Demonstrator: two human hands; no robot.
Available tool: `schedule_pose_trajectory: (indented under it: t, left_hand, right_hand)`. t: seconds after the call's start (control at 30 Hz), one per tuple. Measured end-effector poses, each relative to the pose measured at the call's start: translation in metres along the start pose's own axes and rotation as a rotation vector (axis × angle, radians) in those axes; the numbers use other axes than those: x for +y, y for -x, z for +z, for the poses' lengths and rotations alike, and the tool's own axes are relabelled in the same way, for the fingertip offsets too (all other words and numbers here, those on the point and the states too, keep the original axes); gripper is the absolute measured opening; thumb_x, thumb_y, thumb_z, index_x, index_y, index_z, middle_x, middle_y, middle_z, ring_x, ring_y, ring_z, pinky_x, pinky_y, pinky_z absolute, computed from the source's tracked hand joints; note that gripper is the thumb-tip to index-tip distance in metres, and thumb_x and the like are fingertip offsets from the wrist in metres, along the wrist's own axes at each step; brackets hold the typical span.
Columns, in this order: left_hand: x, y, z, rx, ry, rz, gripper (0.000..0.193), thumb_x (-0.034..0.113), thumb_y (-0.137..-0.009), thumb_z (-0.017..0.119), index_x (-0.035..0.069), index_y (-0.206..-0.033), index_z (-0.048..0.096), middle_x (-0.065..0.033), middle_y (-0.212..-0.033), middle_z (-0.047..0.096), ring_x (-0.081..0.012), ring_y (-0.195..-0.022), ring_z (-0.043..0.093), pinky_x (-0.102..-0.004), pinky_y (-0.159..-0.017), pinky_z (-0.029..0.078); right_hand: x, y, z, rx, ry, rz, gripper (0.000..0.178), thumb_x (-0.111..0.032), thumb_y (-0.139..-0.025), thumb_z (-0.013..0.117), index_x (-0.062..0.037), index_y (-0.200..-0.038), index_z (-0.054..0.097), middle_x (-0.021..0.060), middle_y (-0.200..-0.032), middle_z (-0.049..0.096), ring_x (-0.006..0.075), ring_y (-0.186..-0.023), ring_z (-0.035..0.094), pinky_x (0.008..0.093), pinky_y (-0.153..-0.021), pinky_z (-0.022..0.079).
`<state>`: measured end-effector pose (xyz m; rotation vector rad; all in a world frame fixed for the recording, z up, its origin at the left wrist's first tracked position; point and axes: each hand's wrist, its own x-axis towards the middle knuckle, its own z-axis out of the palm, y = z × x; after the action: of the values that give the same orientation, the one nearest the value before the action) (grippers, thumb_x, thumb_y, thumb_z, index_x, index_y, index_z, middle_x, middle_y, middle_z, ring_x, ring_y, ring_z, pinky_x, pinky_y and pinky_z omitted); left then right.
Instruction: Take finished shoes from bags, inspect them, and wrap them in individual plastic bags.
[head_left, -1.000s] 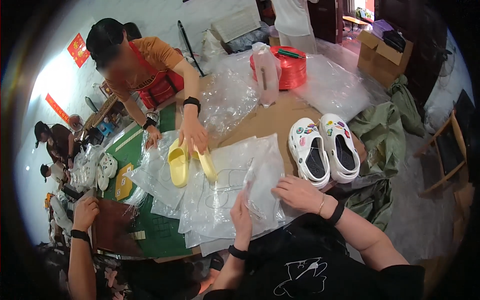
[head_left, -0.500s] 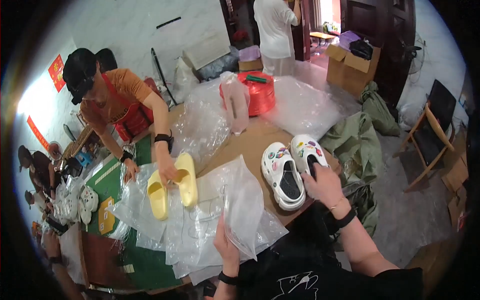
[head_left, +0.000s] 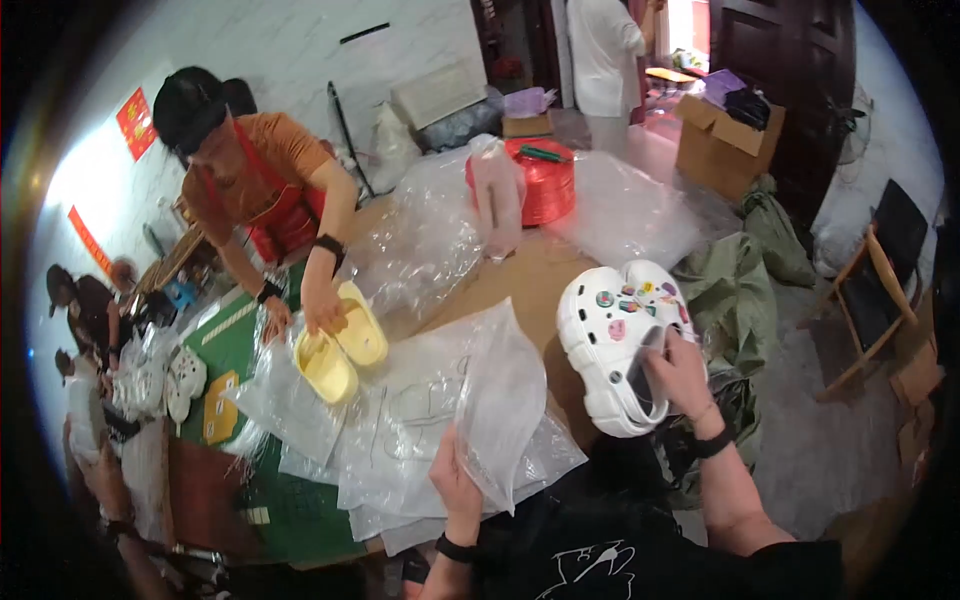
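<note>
My right hand (head_left: 682, 378) grips a pair of white clogs (head_left: 605, 345) dotted with colourful charms. Its fingers reach into the shoe openings at the heel end, and the clogs are pressed side by side, tilted with the toes away from me. With my left hand (head_left: 455, 488) I pinch the edge of a translucent plastic bag (head_left: 503, 405), whose upper layer stands raised from the stack under it. Left of the bags, a co-worker's hand (head_left: 322, 303) reaches into a pair of pale yellow slides (head_left: 360, 328), lying on more plastic.
Behind the clogs stand a roll of red plastic twine (head_left: 545, 190) and loose clear sheeting (head_left: 630, 205) on the cardboard-covered table. Green woven sacks (head_left: 735, 290) lie at the right, near a cardboard box (head_left: 725, 150) and a chair (head_left: 880, 290). More white clogs (head_left: 185, 380) sit far left.
My right hand has brought the two white clogs together and lifted them, tilting them up. The co-worker has drawn the yellow slides together. My left hand keeps its hold on the bag.
</note>
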<state>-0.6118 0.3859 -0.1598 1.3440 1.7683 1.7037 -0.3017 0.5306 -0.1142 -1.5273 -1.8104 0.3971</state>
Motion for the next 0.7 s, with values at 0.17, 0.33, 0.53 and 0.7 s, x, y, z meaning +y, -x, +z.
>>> schedule_pose_trajectory:
  t: [0.17, 0.33, 0.53, 0.7]
  left_hand:
    - [0.007, 0.0, 0.005, -0.079, 0.029, -0.033, 0.038, 0.0, -0.093, 0.05, -0.002, -0.131, 0.056, -0.0191, -0.121, 0.064, -0.0256, -0.112, 0.062, -0.0323, -0.095, 0.046]
    - [0.02, 0.001, 0.01, -0.161, -0.079, 0.108, 0.039, 0.001, -0.094, 0.05, 0.0, -0.132, 0.056, -0.0191, -0.128, 0.061, -0.0298, -0.119, 0.059, -0.0354, -0.1, 0.044]
    - [0.031, 0.001, 0.014, -0.21, -0.114, 0.183, 0.037, 0.004, -0.096, 0.046, 0.002, -0.132, 0.056, -0.0174, -0.135, 0.056, -0.033, -0.128, 0.051, -0.0394, -0.105, 0.039]
    - [0.029, -0.004, 0.014, -0.212, -0.209, 0.191, 0.036, 0.006, -0.099, 0.044, 0.004, -0.133, 0.056, -0.0168, -0.137, 0.054, -0.0344, -0.131, 0.047, -0.0406, -0.108, 0.036]
  right_hand:
    - [-0.044, 0.04, -0.051, -0.166, 0.007, -0.175, 0.027, -0.023, -0.079, 0.068, 0.0002, -0.082, 0.056, 0.0195, -0.067, 0.056, 0.037, -0.061, 0.056, 0.0426, -0.057, 0.044]
    - [-0.083, 0.054, -0.054, -0.416, 0.237, -0.536, 0.025, -0.026, -0.081, 0.068, -0.0044, -0.084, 0.057, 0.0142, -0.074, 0.062, 0.0352, -0.064, 0.062, 0.0432, -0.057, 0.048]
    - [-0.079, 0.045, -0.035, -0.673, 0.211, -0.591, 0.027, -0.029, -0.087, 0.062, -0.0031, -0.085, 0.055, 0.0139, -0.077, 0.063, 0.0353, -0.066, 0.063, 0.0448, -0.056, 0.048]
    - [-0.071, 0.05, -0.02, -0.649, 0.179, -0.624, 0.028, -0.031, -0.089, 0.059, -0.0038, -0.086, 0.055, 0.0145, -0.076, 0.062, 0.0352, -0.065, 0.063, 0.0447, -0.055, 0.047]
